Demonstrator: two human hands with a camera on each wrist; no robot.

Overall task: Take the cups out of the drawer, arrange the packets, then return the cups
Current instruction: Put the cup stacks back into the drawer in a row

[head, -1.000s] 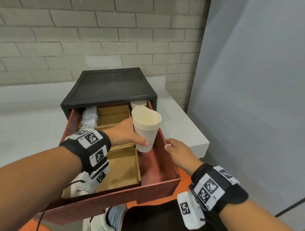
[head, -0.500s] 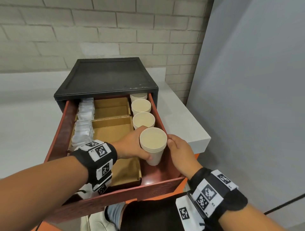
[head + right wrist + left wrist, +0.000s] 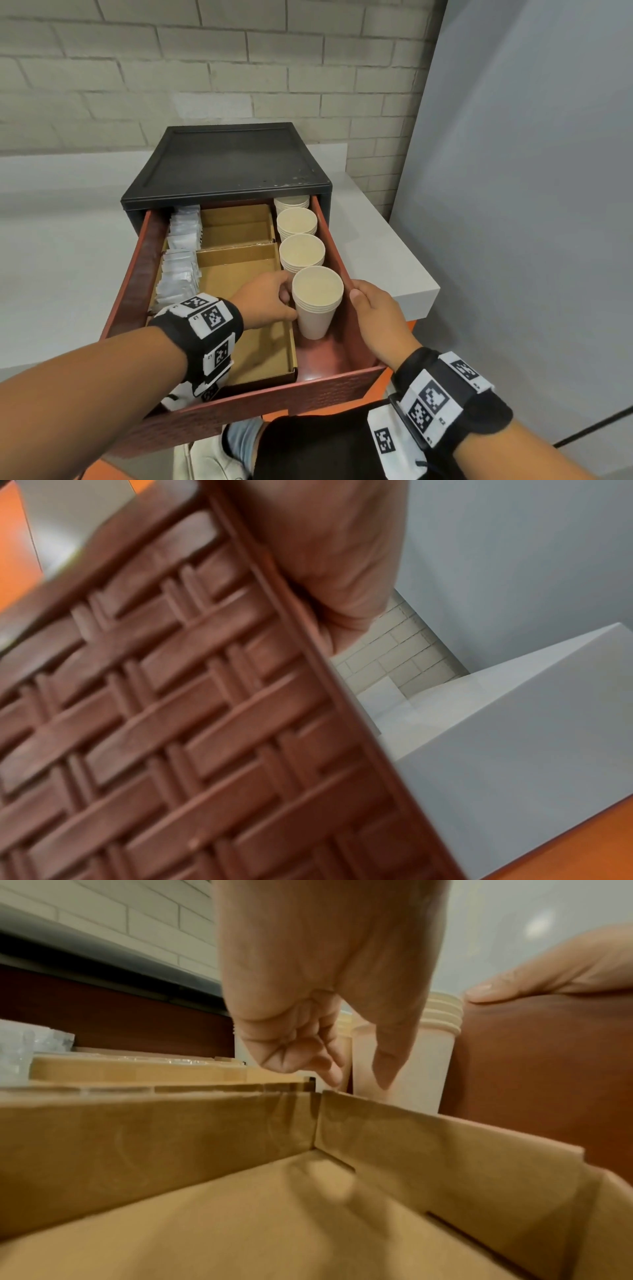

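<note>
The red-brown drawer [image 3: 329,236] stands pulled out of the black cabinet [image 3: 226,161]. Several stacks of cream paper cups line its right lane. The nearest cup stack [image 3: 317,301] [image 3: 421,1053] stands upright on the drawer floor. My left hand [image 3: 289,303] [image 3: 342,1069] is just left of that stack, its fingers loosely curled and not wrapped round the cups. My right hand [image 3: 363,301] [image 3: 325,561] grips the drawer's right wall, thumb inside the rim. White packets [image 3: 180,253] stand in rows along the left side.
Brown cardboard trays [image 3: 239,270] [image 3: 240,1177] fill the drawer's middle; the front tray lies under my left wrist. A white counter [image 3: 387,260] carries the cabinet. A grey wall [image 3: 531,205] stands close on the right. My shoe [image 3: 219,455] shows below the drawer.
The cup stack came down from above the drawer and now stands at the front of the cup row. My left hand loosened its hold. My right hand moved onto the drawer's right wall.
</note>
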